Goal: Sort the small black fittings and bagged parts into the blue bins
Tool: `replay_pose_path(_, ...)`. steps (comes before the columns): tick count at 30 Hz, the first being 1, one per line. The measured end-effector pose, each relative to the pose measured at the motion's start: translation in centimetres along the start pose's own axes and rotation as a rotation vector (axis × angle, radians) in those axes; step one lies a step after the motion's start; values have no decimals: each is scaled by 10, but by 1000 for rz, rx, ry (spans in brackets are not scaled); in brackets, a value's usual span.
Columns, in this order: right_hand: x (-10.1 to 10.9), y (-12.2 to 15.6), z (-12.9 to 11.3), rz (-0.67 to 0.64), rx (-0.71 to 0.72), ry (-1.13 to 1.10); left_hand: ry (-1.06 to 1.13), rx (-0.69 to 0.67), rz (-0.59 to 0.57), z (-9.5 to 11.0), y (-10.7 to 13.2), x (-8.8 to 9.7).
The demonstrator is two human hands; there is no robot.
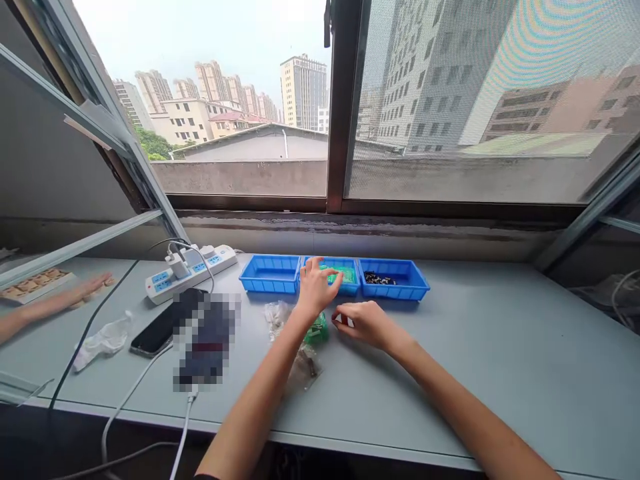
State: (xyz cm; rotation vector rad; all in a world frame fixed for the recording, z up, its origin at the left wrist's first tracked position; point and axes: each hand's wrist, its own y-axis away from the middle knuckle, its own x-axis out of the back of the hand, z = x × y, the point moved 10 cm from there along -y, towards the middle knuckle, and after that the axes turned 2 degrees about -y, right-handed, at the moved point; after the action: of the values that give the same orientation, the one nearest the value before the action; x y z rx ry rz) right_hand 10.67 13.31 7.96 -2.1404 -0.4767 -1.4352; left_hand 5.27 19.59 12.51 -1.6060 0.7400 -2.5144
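Note:
My left hand (317,290) is over the middle blue bin (353,289), its thumb and fingers apart. Green pieces (345,274) lie in that bin, partly hidden by the hand. Beside a small green container (317,330), my right hand (364,324) rests near the tabletop with its fingers curled together; what they hold, if anything, is hidden. Small dark and pale parts (379,278) lie in the right blue bin (395,291). Under my left forearm are a clear bag of pale pieces (276,317) and another clear bag with brownish contents (306,368).
The left blue bin (273,285) joins the row. A power strip (220,257), black phone (150,337), blurred-out dark object (205,347), crumpled tissue (105,340) and cables lie left. Past the metal frame, another person's hand (93,288) is near a tray (43,285).

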Motion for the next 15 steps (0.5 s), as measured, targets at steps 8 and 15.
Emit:
replay_pose_path(8, -2, 4, -22, 149, 189, 31, 121, -245, -67, 2, 6, 23)
replay_pose_path(15, -17, 3, -14, 92, 121, -79, 111, -411, -108, 19, 26, 24)
